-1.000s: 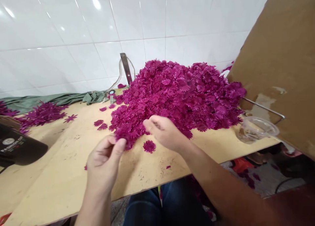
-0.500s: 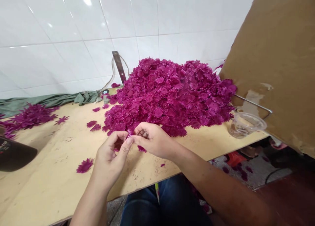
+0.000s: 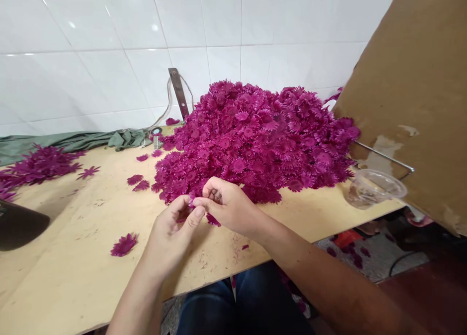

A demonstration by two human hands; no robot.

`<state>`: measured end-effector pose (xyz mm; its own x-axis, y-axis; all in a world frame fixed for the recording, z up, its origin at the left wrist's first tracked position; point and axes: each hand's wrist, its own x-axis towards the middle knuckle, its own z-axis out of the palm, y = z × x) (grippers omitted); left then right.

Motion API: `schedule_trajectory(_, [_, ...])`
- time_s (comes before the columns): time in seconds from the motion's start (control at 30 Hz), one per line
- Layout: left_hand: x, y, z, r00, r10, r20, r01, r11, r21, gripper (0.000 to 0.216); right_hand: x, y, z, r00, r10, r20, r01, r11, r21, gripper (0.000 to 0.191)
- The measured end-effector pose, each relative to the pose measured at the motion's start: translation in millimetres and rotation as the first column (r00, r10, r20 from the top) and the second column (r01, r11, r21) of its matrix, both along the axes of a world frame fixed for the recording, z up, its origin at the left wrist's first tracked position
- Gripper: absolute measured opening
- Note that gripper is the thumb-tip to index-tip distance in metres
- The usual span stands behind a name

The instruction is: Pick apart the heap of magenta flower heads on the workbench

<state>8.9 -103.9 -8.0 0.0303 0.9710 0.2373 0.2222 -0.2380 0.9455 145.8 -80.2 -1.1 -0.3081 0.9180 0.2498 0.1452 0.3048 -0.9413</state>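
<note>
My left hand [image 3: 170, 233] pinches a small magenta artificial flower piece [image 3: 191, 199] between thumb and fingers, just over the table. Close against it, my right hand [image 3: 228, 207] has its thumb and fingertips closed on the same piece, most of which the fingers hide. Right behind both hands rises a big heap of magenta flower heads [image 3: 255, 140]. One loose flower [image 3: 213, 220] lies under my right hand. Another single flower [image 3: 124, 245] rests on the table to the left of my left hand.
A smaller pile of long-petalled flowers [image 3: 45, 164], a dark cup [image 3: 22, 225] and green cloth [image 3: 73, 142] are at the left. To the right stand a clear plastic tub [image 3: 375, 191] and a large cardboard sheet [image 3: 412, 91]. White tiles [image 3: 255, 13] back the wooden table [image 3: 80, 276].
The view has shifted slightly. Both hands stay together at the flower piece; my left thumb has moved a little to the right, and the right fingers have shifted slightly.
</note>
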Motion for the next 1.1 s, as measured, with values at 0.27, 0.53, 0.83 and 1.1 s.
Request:
schedule_trajectory(0.27, [-4.5,6.9,-5.2,1.000,0.012,-0.016,-0.013,0.999,-0.036,0.026,8.8,4.9,8.7,0.958,0.165,-0.234,-0.236,0.918,-0.320,0.018])
schedule_trajectory(0.53, [-1.0,4.2,1.1,0.993,0.039,0.114,-0.032,0.998,-0.058,0.032,3.1,1.5,2.0,0.990,0.096,-0.107,-0.114,0.978,-0.176,0.012])
schedule_trajectory(0.83, [-0.2,3.6,1.2,0.996,0.085,0.040,-0.083,0.995,-0.055,0.029,10.3,-3.8,4.9,0.974,-0.021,0.226,-0.003,0.995,0.103,0.011])
schedule_trajectory(1.1, [-1.5,6.0,-3.6,0.965,0.135,0.223,-0.113,0.988,-0.107,0.039,11.4,-13.6,12.1,0.989,-0.068,0.130,0.066,0.998,0.020,0.016])
